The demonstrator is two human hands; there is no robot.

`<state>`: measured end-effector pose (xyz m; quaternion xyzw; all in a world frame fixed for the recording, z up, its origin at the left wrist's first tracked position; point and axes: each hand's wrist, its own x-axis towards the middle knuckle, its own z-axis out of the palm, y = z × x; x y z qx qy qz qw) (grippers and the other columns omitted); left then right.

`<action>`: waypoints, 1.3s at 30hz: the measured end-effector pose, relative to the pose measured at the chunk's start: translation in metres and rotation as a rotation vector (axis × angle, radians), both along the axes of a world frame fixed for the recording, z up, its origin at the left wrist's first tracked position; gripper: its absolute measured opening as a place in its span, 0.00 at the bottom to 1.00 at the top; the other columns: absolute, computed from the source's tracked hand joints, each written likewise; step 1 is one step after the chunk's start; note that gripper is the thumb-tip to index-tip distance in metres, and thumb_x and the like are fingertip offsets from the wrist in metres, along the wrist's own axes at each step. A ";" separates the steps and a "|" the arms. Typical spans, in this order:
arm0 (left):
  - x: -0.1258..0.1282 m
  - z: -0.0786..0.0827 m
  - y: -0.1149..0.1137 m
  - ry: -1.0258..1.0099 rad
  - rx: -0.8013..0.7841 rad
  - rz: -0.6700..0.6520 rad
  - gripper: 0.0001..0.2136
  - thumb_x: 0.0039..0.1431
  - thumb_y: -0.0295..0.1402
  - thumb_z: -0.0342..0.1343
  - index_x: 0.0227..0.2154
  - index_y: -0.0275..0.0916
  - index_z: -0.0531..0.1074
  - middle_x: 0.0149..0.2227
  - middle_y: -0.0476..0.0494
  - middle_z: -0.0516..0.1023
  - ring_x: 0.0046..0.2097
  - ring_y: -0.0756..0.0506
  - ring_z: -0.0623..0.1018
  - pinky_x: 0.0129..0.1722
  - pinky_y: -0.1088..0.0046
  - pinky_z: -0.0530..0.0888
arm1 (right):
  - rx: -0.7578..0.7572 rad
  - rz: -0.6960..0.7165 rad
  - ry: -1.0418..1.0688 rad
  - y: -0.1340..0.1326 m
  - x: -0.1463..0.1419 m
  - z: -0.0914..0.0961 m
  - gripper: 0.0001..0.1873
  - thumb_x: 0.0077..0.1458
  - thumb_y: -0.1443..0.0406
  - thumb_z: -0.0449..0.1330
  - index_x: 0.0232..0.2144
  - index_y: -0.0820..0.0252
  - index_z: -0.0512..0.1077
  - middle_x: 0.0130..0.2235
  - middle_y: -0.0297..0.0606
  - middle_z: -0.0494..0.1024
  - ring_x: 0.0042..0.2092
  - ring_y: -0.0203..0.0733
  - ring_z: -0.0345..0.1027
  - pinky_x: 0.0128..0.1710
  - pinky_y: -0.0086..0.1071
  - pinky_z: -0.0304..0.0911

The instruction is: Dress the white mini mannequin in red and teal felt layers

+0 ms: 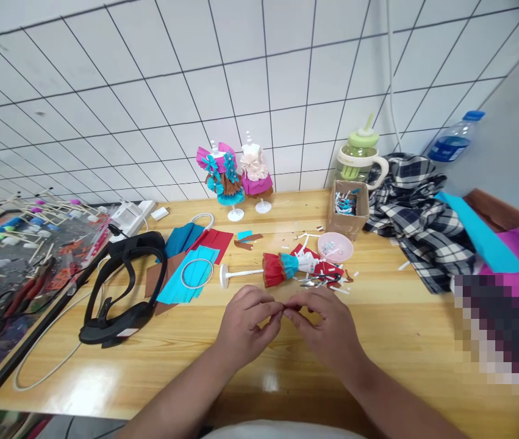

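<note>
My left hand (252,320) and my right hand (321,317) meet fingertip to fingertip above the wooden table. Both are closed in a pinch around one tiny dark thing, too small to name. Just beyond them a miniature dress stand (223,276) lies on its side, its base to the left. It wears a small crepe paper dress (274,270) in red, brown, blue and white. Scissors (318,280) lie by its right end among red and white paper scraps. A pink dish (335,246) with small clear pieces sits behind them.
Two dressed miniature stands (225,177) stand upright by the tiled wall. A cardboard box (348,207) of scraps, a green-lidded jug (362,152) and checked cloth (419,219) are at the back right. Crepe paper sheets (190,280) and a black headset strap (122,292) lie left.
</note>
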<state>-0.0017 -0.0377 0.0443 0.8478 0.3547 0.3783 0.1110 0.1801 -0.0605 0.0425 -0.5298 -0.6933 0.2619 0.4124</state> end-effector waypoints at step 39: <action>-0.068 -0.026 0.033 0.513 -0.111 0.359 0.12 0.61 0.27 0.50 0.42 0.46 0.75 0.40 0.48 0.82 0.44 0.42 0.79 0.60 0.50 0.57 | 0.205 0.145 -0.074 0.050 0.038 -0.060 0.46 0.54 0.72 0.56 0.67 0.53 0.36 0.55 0.41 0.73 0.57 0.50 0.63 0.57 0.52 0.57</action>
